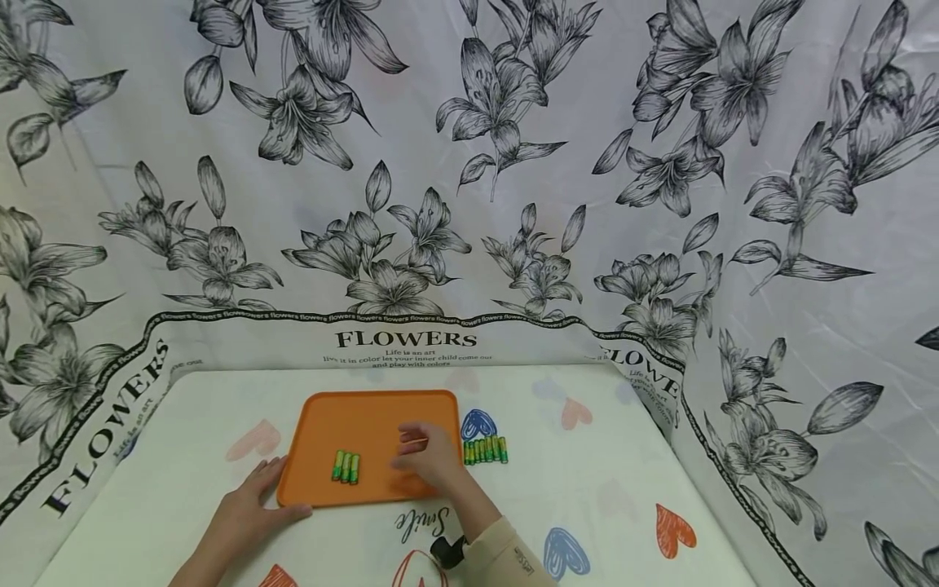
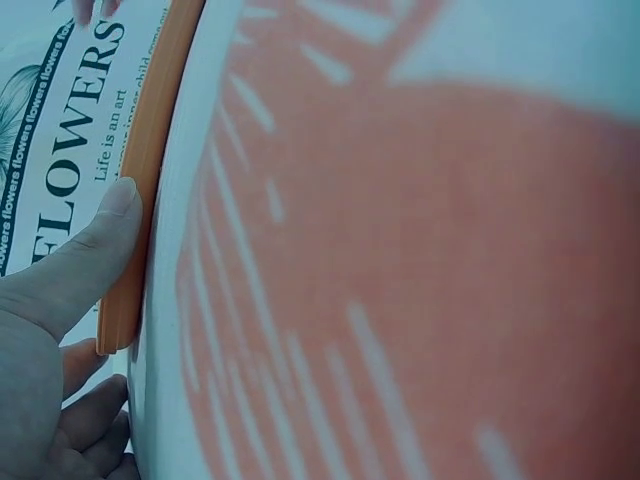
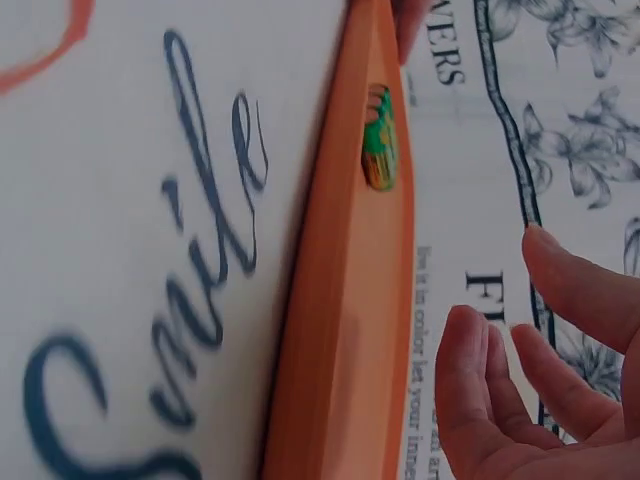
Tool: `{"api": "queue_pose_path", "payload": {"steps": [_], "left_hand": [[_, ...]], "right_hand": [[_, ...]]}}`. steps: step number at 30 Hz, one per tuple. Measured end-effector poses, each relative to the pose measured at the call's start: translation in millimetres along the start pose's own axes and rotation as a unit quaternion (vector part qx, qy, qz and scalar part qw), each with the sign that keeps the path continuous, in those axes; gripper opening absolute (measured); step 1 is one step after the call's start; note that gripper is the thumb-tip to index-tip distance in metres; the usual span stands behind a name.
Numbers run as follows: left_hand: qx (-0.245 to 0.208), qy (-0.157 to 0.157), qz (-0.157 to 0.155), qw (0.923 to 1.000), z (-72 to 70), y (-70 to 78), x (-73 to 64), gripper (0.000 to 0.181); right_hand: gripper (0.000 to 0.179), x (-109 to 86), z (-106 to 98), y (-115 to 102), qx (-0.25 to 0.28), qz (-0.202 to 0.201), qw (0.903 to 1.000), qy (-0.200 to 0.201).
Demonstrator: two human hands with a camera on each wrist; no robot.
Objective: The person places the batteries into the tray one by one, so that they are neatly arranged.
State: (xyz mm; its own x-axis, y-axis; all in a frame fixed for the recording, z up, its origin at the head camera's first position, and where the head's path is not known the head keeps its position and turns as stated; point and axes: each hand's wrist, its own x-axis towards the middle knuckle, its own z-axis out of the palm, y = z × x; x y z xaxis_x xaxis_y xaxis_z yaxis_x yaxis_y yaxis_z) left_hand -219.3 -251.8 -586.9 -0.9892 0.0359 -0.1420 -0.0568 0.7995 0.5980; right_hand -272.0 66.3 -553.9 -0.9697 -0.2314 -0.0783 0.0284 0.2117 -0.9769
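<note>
An orange tray (image 1: 381, 416) lies on the table, with three green batteries (image 1: 346, 467) side by side in its left half. At the near left corner my left hand (image 1: 253, 501) holds the tray; its thumb lies along the wall (image 2: 150, 170) and its other fingers bend round the corner. Over the right half of the tray hovers my right hand (image 1: 429, 456), fingers loosely bent and apart, nothing between them. In the right wrist view the thumb and fingertips (image 3: 463, 330) are separated, above the tray.
Just right of the tray, a row of several more green batteries (image 1: 486, 450) lies on the heart-printed tablecloth (image 1: 616, 522). A flower-printed cloth (image 1: 411, 244) rises behind and at both sides of the table. A black strap piece (image 1: 447, 553) sits at my right wrist.
</note>
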Motion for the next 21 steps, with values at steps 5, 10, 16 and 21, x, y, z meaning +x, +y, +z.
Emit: {"api": "queue_pose_path", "payload": {"steps": [5,10,16,21], "left_hand": [[0.003,0.0,0.002,1.0,0.1,-2.0,-0.3,0.116],[0.006,-0.001,0.0,1.0,-1.1,-1.9,1.0,0.117],[0.005,-0.008,-0.007,0.9999,-3.3,0.7,0.2,0.117],[0.005,-0.005,-0.003,1.0,-3.2,2.7,-1.2,0.117]], "right_hand": [[0.055,-8.9,-28,-1,-0.013,-0.006,0.9997,0.021],[0.057,-14.9,-57,0,-0.019,-0.008,0.9985,0.052],[0.058,-19.0,-83,9,-0.018,-0.006,0.9972,0.073],[0.058,-25.3,-103,17,-0.025,0.0,0.9956,0.09]]}}
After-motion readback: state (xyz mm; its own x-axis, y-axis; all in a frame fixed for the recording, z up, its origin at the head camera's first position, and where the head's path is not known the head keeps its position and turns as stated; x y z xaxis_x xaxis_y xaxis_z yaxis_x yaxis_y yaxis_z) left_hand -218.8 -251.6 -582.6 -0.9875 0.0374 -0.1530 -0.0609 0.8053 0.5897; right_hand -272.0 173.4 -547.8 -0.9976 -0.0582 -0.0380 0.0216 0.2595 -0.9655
